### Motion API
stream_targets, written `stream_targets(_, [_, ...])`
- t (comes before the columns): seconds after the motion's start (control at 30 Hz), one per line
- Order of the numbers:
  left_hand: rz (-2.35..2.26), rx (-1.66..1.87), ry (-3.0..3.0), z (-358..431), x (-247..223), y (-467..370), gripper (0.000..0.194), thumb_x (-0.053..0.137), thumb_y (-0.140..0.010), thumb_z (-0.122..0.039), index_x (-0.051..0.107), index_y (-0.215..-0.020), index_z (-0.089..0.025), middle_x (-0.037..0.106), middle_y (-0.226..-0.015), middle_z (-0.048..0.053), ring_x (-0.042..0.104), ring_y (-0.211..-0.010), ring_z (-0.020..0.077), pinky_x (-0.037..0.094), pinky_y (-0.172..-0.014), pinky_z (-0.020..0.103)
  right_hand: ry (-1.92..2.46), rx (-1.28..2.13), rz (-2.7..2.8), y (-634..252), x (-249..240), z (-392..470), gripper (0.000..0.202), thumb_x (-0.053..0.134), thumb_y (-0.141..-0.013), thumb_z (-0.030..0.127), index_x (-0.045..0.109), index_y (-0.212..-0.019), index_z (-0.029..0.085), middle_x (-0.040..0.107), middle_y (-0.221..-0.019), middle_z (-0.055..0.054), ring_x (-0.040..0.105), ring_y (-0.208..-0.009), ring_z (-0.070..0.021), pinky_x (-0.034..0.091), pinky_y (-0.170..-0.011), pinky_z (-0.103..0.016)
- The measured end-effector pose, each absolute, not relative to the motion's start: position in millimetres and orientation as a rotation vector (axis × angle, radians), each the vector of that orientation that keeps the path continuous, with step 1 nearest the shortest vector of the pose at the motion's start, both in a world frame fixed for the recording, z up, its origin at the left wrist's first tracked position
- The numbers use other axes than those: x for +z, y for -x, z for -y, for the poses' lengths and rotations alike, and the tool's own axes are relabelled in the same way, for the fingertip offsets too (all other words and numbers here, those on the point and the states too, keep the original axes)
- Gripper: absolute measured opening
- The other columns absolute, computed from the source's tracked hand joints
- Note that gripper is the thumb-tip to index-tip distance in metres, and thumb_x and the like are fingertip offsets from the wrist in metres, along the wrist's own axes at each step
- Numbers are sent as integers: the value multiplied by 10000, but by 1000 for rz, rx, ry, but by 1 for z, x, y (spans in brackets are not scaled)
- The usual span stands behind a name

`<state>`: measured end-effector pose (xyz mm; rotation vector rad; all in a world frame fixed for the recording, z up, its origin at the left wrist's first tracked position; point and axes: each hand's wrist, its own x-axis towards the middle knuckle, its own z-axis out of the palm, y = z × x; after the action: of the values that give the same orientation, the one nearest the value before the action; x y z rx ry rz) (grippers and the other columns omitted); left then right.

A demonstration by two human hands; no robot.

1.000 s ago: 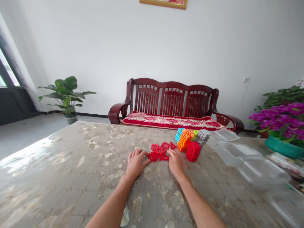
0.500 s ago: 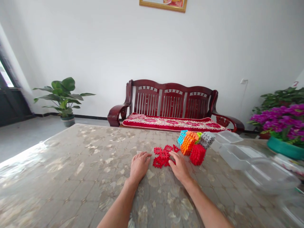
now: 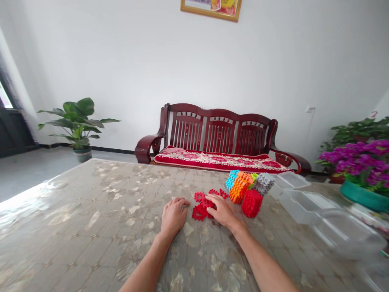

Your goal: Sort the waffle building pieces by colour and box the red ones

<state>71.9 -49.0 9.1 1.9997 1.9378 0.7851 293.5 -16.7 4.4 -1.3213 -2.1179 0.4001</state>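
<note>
Several flat red interlocking toy pieces [image 3: 199, 212] with notched edges and cut-out middles lie in a loose group on the table. My right hand [image 3: 223, 211] rests over the right side of this group, fingers stretched out and hiding some pieces; whether it grips one cannot be seen. To the left of the pieces, my left hand [image 3: 174, 215] lies palm down on the tabletop with fingers loosely extended, apart from them. Right of my right hand stands a red stack [image 3: 252, 203] of such pieces, beside an orange stack [image 3: 238, 194].
Blue [image 3: 232, 179] and grey stacks [image 3: 263, 183], with some green between, stand behind. Clear plastic boxes [image 3: 310, 205] line the table's right side near a teal flower pot [image 3: 361, 191]. The patterned tabletop [image 3: 91, 202] extends left. A wooden bench [image 3: 217, 129] stands beyond.
My right hand has shifted left, further over the red pieces. My left hand has drawn slightly left, away from them. The view has tilted up a little.
</note>
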Motion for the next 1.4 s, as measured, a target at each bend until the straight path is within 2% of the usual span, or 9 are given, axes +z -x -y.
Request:
stream_targets(0.17, [-1914,817,-1988,50,11,-72,328,511,-761,-195,719,-985,-316,652,-1222,-8,553,-1149,220,358,-1030,388,1340,357,2045,-292,-1,17,440,572,-774,204,631,-1210,187,635,-1247,-86,546,-1187,-221,387,-1062,-405])
stream_targets(0.4, [-1908,844,-1988,47,7,-72,341,494,-745,-155,709,-969,-296,680,-1169,-4,568,-1140,203,372,-1016,365,1346,179,1954,-288,4,33,506,634,-732,221,592,-1237,221,658,-1174,-71,571,-1113,-242,430,-1007,-416])
stream_targets(0.53, [-1844,831,-2057,43,4,-68,339,482,-740,-128,714,-939,-275,692,-1128,5,592,-1090,181,393,-977,321,1287,59,1910,-287,8,43,496,640,-749,241,576,-1240,203,652,-1165,-88,572,-1093,-243,434,-997,-413])
stream_targets(0.67, [-1812,845,-2079,40,2,-65,330,470,-759,-134,711,-950,-254,709,-1057,13,614,-1016,168,410,-934,291,1269,-60,1853,-303,23,52,497,653,-768,301,554,-1244,195,663,-1112,-88,587,-1042,-237,449,-963,-406])
stream_targets(0.87, [-1826,797,-2100,41,3,-67,310,475,-771,-152,705,-944,-267,692,-1095,10,600,-1058,183,391,-960,312,1407,-318,1532,-359,57,64,551,634,-770,442,547,-1239,167,675,-1063,-113,582,-984,-260,448,-909,-413])
stream_targets(1.17, [-1818,766,-2122,39,0,-66,315,462,-775,-167,702,-946,-278,672,-1135,2,591,-1088,185,379,-999,318,1889,-223,1373,-404,81,67,668,571,-738,547,523,-1282,164,690,-1078,-94,576,-980,-282,419,-857,-386])
stream_targets(1.4, [-1830,758,-2132,38,-2,-66,320,459,-776,-170,703,-949,-285,671,-1142,0,590,-1093,186,386,-1001,322,2032,-216,1382,-406,81,63,700,559,-756,565,481,-1330,172,680,-1124,-80,566,-1005,-292,415,-826,-374])
